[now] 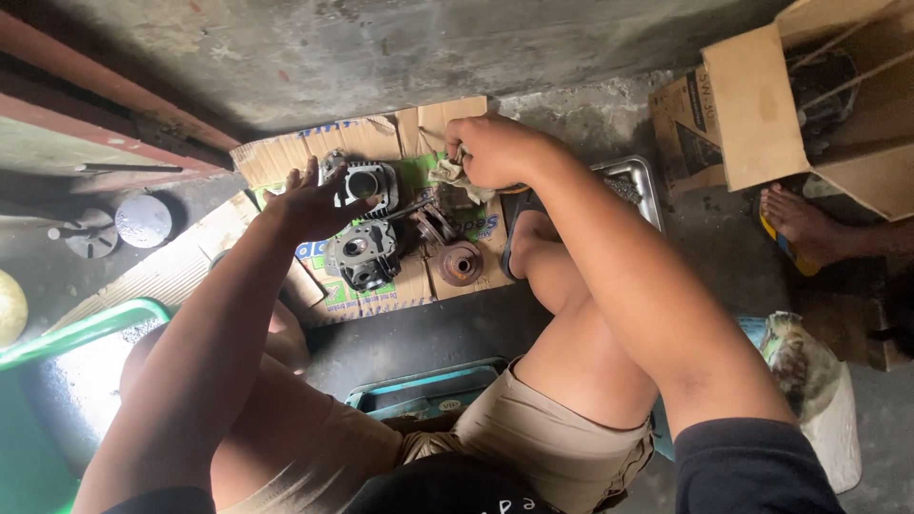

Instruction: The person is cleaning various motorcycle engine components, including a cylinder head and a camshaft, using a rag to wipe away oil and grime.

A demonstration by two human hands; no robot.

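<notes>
While I sit low with my knees apart, both my arms reach forward over a flattened cardboard sheet (376, 138) spread on the concrete floor (419, 328). My left hand (309, 205) hovers with its fingers spread and slightly curled, the fingertips just at the edge of a grey finned engine cylinder (369, 181) that lies near the far side of the cardboard; whether they actually touch the metal I cannot tell. Just nearer to me, below that cylinder, sits a dark cylinder head (362, 255) with fins and a round bore, resting on the cardboard and apart from my fingers.

My right hand (490, 150) is curled closed, fingers pressed together around a crumpled, dirty rag (455, 178), which hangs out from under my palm toward the cardboard. Below the rag lie a small metal part (433, 226) and, closer to me, a round brownish disc-shaped piece (462, 263), both on the cardboard and neither touched.

To the right of my forearm, a metal tray (636, 181) sits on the floor, partly hidden by my arm. Further right stands an open cardboard box (762, 105), and beside it another person's bare foot (804, 224) rests on a sandal. At the left, a green plastic rim (90, 328) shows by my knee.
</notes>
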